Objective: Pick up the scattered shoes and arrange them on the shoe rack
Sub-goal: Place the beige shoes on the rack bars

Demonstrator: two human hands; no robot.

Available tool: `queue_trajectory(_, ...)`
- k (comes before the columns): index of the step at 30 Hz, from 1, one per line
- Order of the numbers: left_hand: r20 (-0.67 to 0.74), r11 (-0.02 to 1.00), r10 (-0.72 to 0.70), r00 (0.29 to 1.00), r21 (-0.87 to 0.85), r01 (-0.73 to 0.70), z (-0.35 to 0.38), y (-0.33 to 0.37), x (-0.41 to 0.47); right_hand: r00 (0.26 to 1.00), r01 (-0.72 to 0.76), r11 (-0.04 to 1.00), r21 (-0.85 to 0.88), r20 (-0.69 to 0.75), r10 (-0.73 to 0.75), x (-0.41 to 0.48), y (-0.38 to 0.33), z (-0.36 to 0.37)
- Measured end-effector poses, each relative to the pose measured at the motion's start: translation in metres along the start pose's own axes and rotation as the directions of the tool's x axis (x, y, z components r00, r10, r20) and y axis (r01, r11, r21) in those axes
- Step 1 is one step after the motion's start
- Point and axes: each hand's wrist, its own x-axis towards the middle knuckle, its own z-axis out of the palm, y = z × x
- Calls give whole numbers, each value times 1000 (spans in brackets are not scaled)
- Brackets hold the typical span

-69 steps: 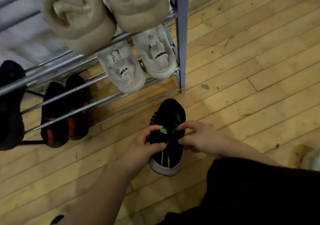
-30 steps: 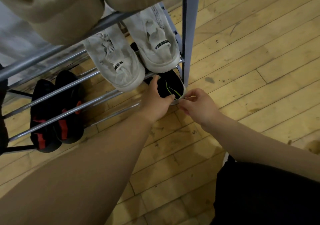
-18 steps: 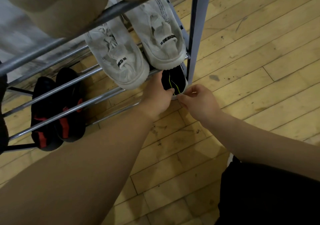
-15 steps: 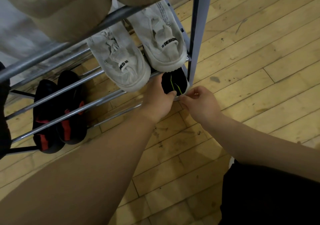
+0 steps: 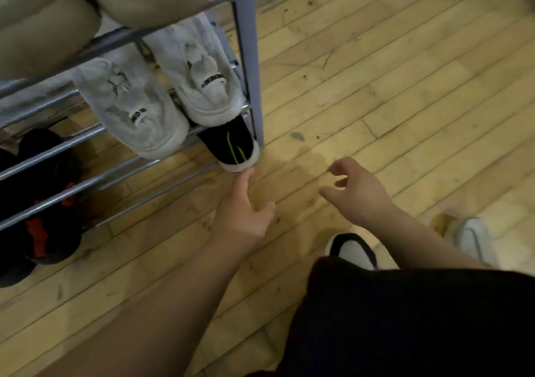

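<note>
A black shoe with green stripes and a white sole (image 5: 231,145) lies on the lowest level of the metal shoe rack (image 5: 246,58), at its right end beside the grey post, mostly hidden under a white sneaker (image 5: 202,87). My left hand (image 5: 243,214) is just in front of it, fingers straight, one fingertip at the shoe's heel. My right hand (image 5: 356,191) hovers over the floor to the right, fingers loosely curled and holding nothing.
The rack also carries a second white sneaker (image 5: 130,110), beige shoes (image 5: 43,29) above and black-and-red shoes (image 5: 43,197) at lower left. On the wooden floor near my dark-clothed leg lie a black-and-white shoe (image 5: 351,250) and a white shoe (image 5: 472,240).
Both hands have let go of the black-and-green shoe, which now stays on the rack's lowest level. My hands have drawn back toward me, the right one farther to the right.
</note>
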Motion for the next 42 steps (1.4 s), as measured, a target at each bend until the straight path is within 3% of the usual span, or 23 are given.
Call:
queue_trajectory(3, 158, 997, 45, 986, 57, -54, 30, 26, -5, 985, -135, 980, -144, -123, 118, -21, 65, -50)
queue_trajectory(7, 289, 986, 132, 948, 58, -154, 69, 73, -6, 891, -454, 838, -303, -127, 437, -55, 152, -90)
queue_trajectory(9, 304, 978, 175, 936, 60, -202, 84, 94, -10, 840, -530, 795, -295, -57, 539, -72, 186, -91)
queue_trajectory(12, 321, 967, 206, 924, 76, -242, 96, 113, -16, 843, -531, 823, -202, -26, 537, -89, 208, -80)
queue_trajectory(18, 309, 971, 195, 931, 77, -228, 72, 131, -27, 928, -345, 936, 72, -123, 351, -78, 154, -99)
queue_trajectory(21, 280, 969, 214, 936, 61, -240, 36, 154, -38, 955, -121, 965, 231, -238, 177, -61, 80, -129)
queue_trajectory(24, 223, 949, 297, 929, 36, -312, -9, 186, -60, 941, 96, 926, 364, -336, 35, -59, -7, -164)
queue_trajectory(29, 71, 883, 470, 880, -37, -468, -89, 233, -127, 914, 362, 754, 549, -368, -171, -99, -137, -212)
queue_trajectory(32, -52, 822, 570, 820, 30, -569, -131, 248, -179, 882, 471, 648, 599, -350, -317, -136, -199, -230)
queue_trajectory(36, -158, 768, 630, 761, -24, -640, -178, 240, -247, 811, 566, 639, 520, -214, -545, -204, -259, -251)
queue_trajectory(42, -291, 783, 537, 792, -177, -596, -236, 190, -331, 668, 642, 609, 466, 50, -742, -281, -323, -238)
